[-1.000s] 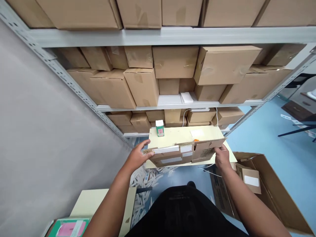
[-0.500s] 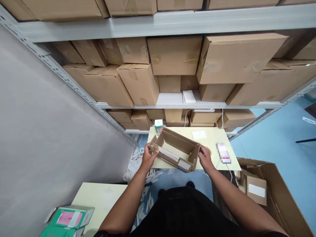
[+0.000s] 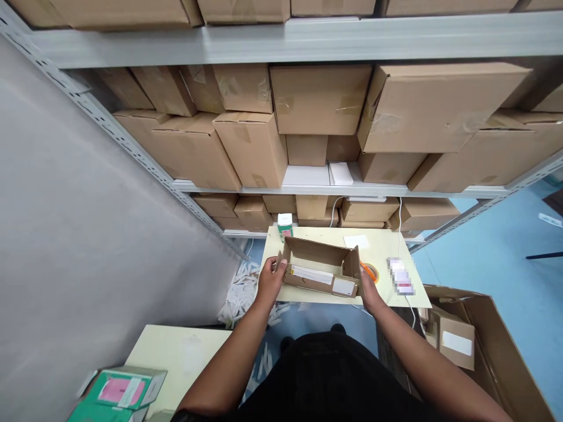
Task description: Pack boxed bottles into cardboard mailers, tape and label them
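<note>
An open brown cardboard box [image 3: 320, 271] with white labels on its near side rests on a pale yellow table [image 3: 396, 296]. My left hand [image 3: 271, 281] grips the box's left end, fingers curled round the flap. My right hand [image 3: 368, 290] holds the right end, mostly hidden behind the box wall. An orange tape roll [image 3: 370, 272] lies just right of the box. A small green and white carton [image 3: 285, 225] stands at the table's far edge.
Metal shelving [image 3: 308, 44] packed with brown cartons rises behind the table. A large open carton [image 3: 492, 346] with a smaller box inside sits on the blue floor at right. White scraps [image 3: 240, 293] litter the floor left. Green and pink boxes [image 3: 121, 390] lie on a second table at lower left.
The flat cardboard was opened into a box and set down on the table. Both hands stayed at its ends, and it has turned squarer to me. The view rose slightly.
</note>
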`<action>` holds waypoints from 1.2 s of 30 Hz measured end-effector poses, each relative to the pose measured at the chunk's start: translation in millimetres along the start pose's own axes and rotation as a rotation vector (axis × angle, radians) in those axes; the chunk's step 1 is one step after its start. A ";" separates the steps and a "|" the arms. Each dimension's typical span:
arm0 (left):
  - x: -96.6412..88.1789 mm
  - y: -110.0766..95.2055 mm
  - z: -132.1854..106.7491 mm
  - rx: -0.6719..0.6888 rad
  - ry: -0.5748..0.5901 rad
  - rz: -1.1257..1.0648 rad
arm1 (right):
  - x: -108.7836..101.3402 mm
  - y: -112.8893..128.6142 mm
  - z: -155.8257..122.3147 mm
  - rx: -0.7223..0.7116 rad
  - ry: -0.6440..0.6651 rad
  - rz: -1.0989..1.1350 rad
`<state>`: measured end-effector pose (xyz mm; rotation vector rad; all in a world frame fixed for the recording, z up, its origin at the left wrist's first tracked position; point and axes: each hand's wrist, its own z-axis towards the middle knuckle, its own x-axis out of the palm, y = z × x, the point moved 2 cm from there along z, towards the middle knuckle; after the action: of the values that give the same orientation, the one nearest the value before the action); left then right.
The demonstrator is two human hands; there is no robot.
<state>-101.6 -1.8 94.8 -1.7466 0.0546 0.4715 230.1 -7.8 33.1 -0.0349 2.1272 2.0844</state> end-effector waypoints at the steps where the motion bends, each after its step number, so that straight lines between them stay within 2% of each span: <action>1: 2.7 -3.1 0.7 -0.008 0.004 -0.017 | 0.3 -0.5 0.3 0.041 -0.011 0.038; 3: 4.2 -6.8 0.7 0.004 0.072 -0.077 | 0.8 -1.3 1.4 0.125 -0.022 0.119; 5: 0.0 -6.2 -0.5 0.048 0.190 -0.110 | 0.5 -0.9 3.2 0.169 -0.030 0.156; 9: -13.8 1.9 -3.0 0.205 0.477 0.027 | -1.0 3.7 7.2 0.151 -0.055 0.058; 12: -21.5 5.6 -2.5 0.280 0.566 0.144 | -1.4 7.9 8.3 0.101 -0.049 -0.011; 16: -27.6 2.1 3.3 0.328 0.586 0.180 | -5.5 11.6 10.0 0.004 -0.041 0.016; 19: -30.1 -3.1 13.2 0.314 0.546 0.179 | -12.3 17.9 19.1 -0.004 -0.051 -0.025; 22: -27.5 -6.8 21.1 0.306 0.515 0.205 | -17.5 35.9 36.7 -0.068 -0.036 -0.074; 26: -19.1 -5.4 20.0 0.308 0.508 0.179 | -19.8 69.8 63.9 -0.191 -0.045 -0.121; 32: -16.6 -0.9 17.1 0.355 0.531 0.198 | -19.9 95.0 101.3 -0.006 -0.114 -0.474; 36: -17.0 -3.3 19.7 0.369 0.550 0.203 | -12.4 101.0 121.1 0.025 -0.194 -0.689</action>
<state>-121.8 13.9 100.7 -1.4642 0.6731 0.1015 241.3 114.2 133.2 -0.4692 1.6945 1.5791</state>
